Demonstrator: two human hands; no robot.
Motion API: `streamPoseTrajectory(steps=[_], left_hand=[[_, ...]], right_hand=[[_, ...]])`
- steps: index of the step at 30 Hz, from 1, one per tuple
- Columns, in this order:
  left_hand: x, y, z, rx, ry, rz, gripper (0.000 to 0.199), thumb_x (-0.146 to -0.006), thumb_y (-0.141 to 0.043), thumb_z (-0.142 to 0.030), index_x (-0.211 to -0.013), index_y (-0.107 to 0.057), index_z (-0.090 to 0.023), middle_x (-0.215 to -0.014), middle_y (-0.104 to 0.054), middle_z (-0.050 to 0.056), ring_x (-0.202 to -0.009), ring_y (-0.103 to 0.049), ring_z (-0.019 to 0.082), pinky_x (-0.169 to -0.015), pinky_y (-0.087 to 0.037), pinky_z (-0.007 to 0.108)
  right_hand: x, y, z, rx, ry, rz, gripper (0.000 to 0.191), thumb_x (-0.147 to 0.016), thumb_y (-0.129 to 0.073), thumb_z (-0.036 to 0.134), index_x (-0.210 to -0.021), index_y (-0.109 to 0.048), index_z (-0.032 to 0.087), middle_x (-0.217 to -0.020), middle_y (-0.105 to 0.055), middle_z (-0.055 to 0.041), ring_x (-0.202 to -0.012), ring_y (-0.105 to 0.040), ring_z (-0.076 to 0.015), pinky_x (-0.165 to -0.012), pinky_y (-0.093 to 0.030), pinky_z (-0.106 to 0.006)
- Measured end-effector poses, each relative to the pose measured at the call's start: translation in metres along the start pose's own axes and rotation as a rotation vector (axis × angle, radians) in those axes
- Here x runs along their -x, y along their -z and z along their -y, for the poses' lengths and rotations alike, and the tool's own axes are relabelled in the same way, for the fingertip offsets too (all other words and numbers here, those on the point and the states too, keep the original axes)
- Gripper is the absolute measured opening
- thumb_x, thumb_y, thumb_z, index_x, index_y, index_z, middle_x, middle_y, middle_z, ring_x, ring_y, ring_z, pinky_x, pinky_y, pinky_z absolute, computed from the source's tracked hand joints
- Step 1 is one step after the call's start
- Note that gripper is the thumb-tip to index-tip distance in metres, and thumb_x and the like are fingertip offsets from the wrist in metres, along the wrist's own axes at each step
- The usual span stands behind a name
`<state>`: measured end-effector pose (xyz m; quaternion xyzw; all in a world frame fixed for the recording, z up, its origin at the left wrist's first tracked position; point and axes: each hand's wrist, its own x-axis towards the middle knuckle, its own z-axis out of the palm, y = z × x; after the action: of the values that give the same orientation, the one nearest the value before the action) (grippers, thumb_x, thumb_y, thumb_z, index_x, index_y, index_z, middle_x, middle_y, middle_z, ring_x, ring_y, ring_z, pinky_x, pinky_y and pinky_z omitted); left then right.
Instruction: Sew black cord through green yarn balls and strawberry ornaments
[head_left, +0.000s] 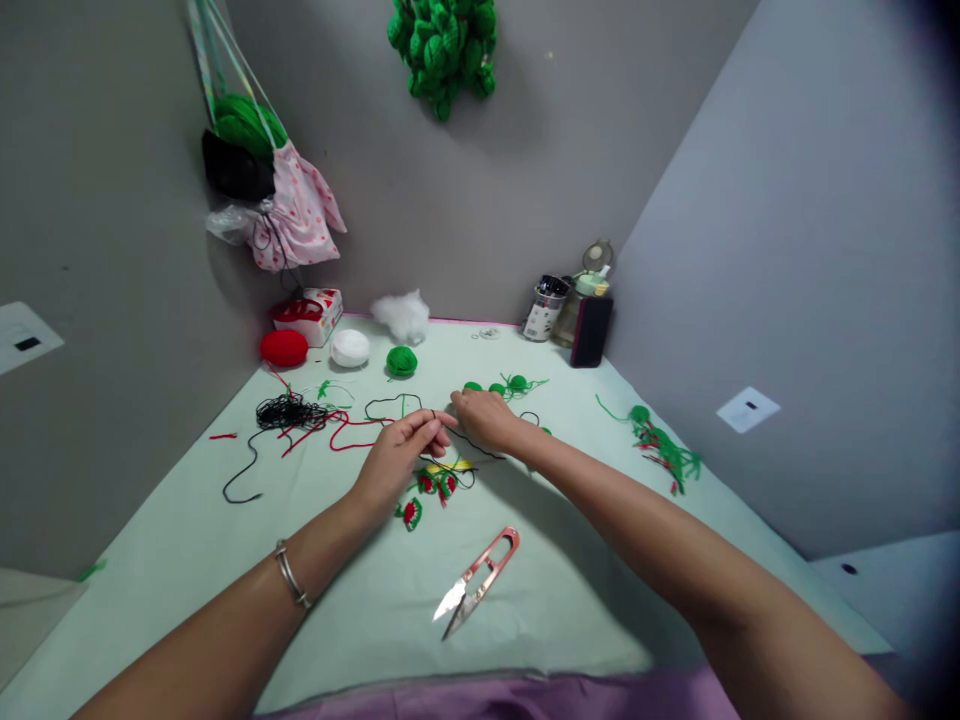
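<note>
My left hand [405, 450] is closed in a pinch over the middle of the table, with a black cord [390, 400] crossing its index finger. Close beside it, my right hand [484, 420] is also pinched, knuckles up, with black cord running out from under it; its fingertips are partly hidden. Just below the hands lie small red and green crocheted pieces [410, 514] and a yellow strip [457, 466]. Copper-coloured thread snips [480, 580] rest nearer to me, blades apart. Small green balls [517, 382] with loose yarn ends sit behind my right hand.
At left are a black yarn tangle [289, 411], red yarn strands [341, 440] and a red ball [284, 347]. White [350, 348] and green [402, 361] balls and fluffy stuffing [405, 315] stand behind. A phone [592, 332] leans at back right; yarn scraps [664, 445] lie right.
</note>
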<state>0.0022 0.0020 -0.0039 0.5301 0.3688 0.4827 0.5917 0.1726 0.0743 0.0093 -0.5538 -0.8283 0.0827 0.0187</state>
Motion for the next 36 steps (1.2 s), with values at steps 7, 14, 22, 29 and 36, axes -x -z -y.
streamPoseTrajectory(steps=[7, 14, 22, 29, 36], left_hand=[[0.005, -0.004, -0.009, -0.059, -0.013, 0.001, 0.025, -0.091, -0.06, -0.034, -0.1, -0.075, -0.016, -0.078, -0.066, 0.002, -0.07, -0.058, 0.012, -0.072, -0.048, 0.025], [0.008, -0.01, -0.005, -0.073, 0.084, 0.033, 0.027, -0.082, -0.072, -0.038, -0.095, -0.077, -0.015, -0.087, -0.077, 0.009, -0.069, -0.066, 0.015, -0.072, -0.054, 0.029], [0.015, -0.016, -0.001, -0.294, -0.07, -0.034, 0.028, -0.091, -0.059, -0.036, -0.101, -0.075, -0.016, -0.073, -0.07, 0.003, -0.069, -0.067, 0.017, -0.071, -0.055, 0.029], [0.014, -0.014, -0.001, -0.332, -0.149, -0.023, 0.037, -0.096, -0.051, -0.034, -0.124, -0.069, -0.017, -0.079, -0.064, 0.002, -0.072, -0.063, 0.014, -0.078, -0.052, 0.029], [0.017, -0.014, 0.002, -0.397, -0.195, 0.008, 0.04, -0.099, -0.048, -0.033, -0.132, -0.065, -0.019, -0.079, -0.058, 0.001, -0.071, -0.057, 0.014, -0.073, -0.049, 0.028]], right_hand=[[0.029, 0.012, -0.013, -0.297, -0.025, -0.048, 0.021, -0.084, -0.051, 0.012, -0.101, -0.065, 0.013, -0.084, -0.072, -0.0079, -0.078, -0.068, -0.0192, -0.071, -0.05, -0.029], [0.078, 0.028, -0.005, -1.459, -0.035, -0.222, 0.021, -0.076, -0.075, 0.032, -0.086, -0.065, 0.017, -0.087, -0.072, -0.0033, -0.065, -0.064, -0.0109, -0.068, -0.054, -0.028], [0.084, 0.006, 0.02, -1.044, 0.105, -0.469, 0.008, -0.083, -0.068, 0.024, -0.079, -0.066, 0.018, -0.073, -0.063, -0.0002, -0.064, -0.054, -0.0107, -0.06, -0.044, -0.024], [0.096, 0.003, 0.021, -0.587, 0.227, -0.448, 0.016, -0.093, -0.053, 0.015, -0.086, -0.067, 0.018, -0.074, -0.066, 0.0001, -0.062, -0.052, -0.0095, -0.061, -0.039, -0.022], [0.099, 0.007, 0.024, -0.722, 0.107, -0.425, 0.02, -0.094, -0.054, 0.025, -0.1, -0.072, 0.018, -0.058, -0.056, 0.0038, -0.052, -0.044, -0.0096, -0.054, -0.035, -0.022]])
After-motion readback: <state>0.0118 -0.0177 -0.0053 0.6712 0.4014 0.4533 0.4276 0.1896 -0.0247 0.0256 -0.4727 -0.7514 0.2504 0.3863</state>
